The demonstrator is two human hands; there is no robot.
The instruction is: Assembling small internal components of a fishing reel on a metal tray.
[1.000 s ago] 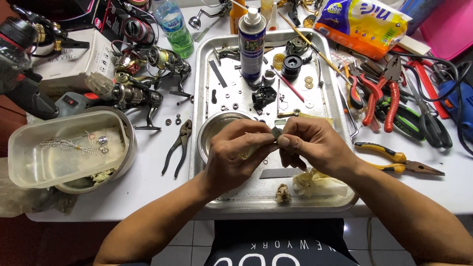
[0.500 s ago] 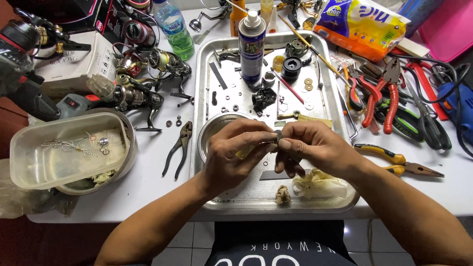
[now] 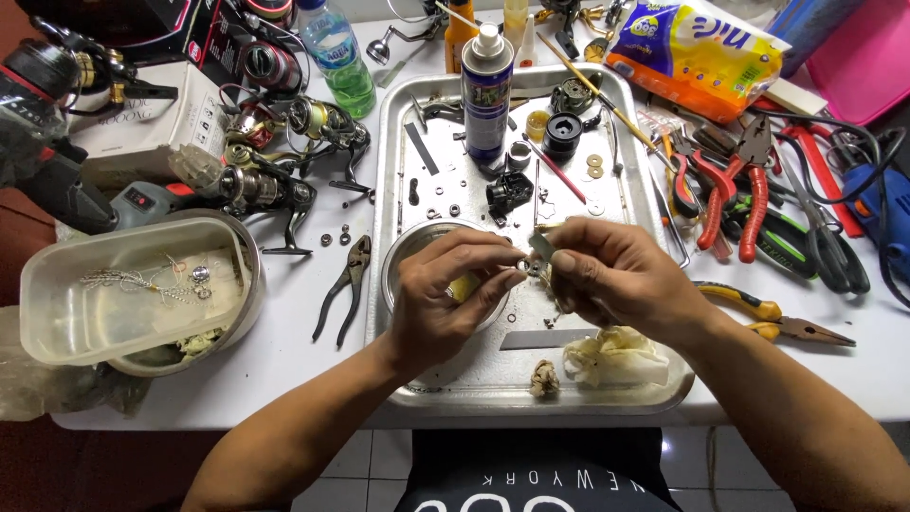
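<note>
My left hand (image 3: 453, 299) and my right hand (image 3: 621, 280) meet over the middle of a metal tray (image 3: 654, 391). Between their fingertips they pinch a small grey metal part (image 3: 540, 250); both hands grip it, the left from the left side, the right from the right. Under my left hand sits a small round metal bowl (image 3: 400, 256), mostly hidden. A crumpled stained rag (image 3: 614, 357) and a small dirty wad (image 3: 543, 378) lie on the tray just below my right hand. A flat metal strip (image 3: 536, 338) lies between them.
A spray can (image 3: 487, 90), black reel parts (image 3: 510, 192) and several washers sit at the tray's far end. Black pliers (image 3: 348, 284) and fishing reels (image 3: 275, 161) lie left, with a plastic tub (image 3: 57, 313). Red and yellow pliers (image 3: 730, 190) and a tissue pack (image 3: 697, 52) lie right.
Both hands stayed together over the tray; the fingers have shifted slightly around the small part, turning it between the fingertips.
</note>
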